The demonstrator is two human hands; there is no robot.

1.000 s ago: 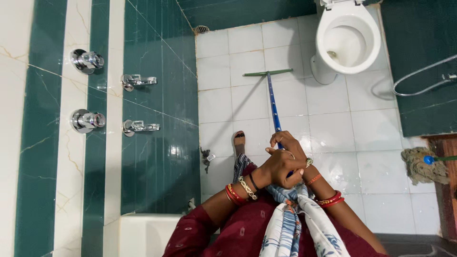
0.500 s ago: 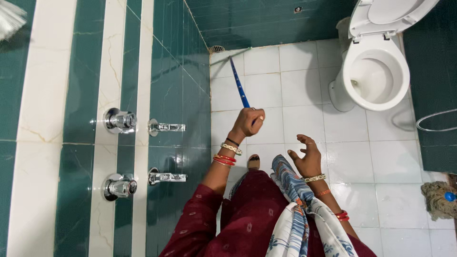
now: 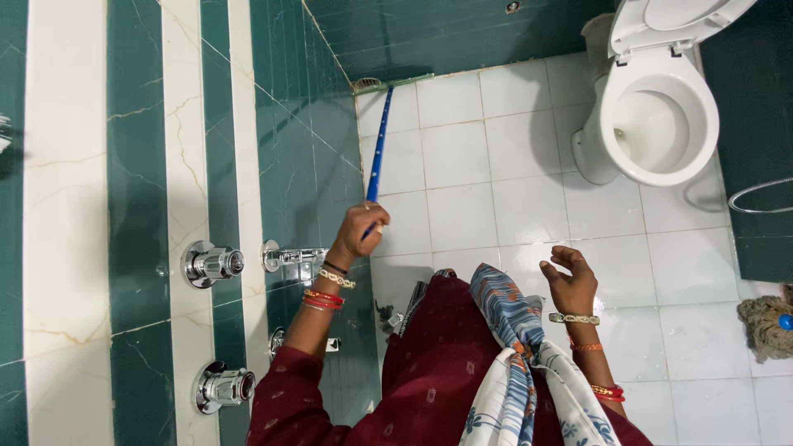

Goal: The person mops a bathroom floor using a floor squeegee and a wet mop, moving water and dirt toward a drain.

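Left hand grasps a long blue-handled squeegee with a green blade.

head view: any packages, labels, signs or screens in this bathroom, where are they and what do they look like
None in view: only green and white wall tiles, chrome taps, a white toilet, a mop head, and the blue-handled floor wiper in the left hand; the right hand is empty.

The floor wiper is reaching from the left hand to the far wall beside the drain, with the taps lying left, the toilet sitting far right, and the mop lying near right.
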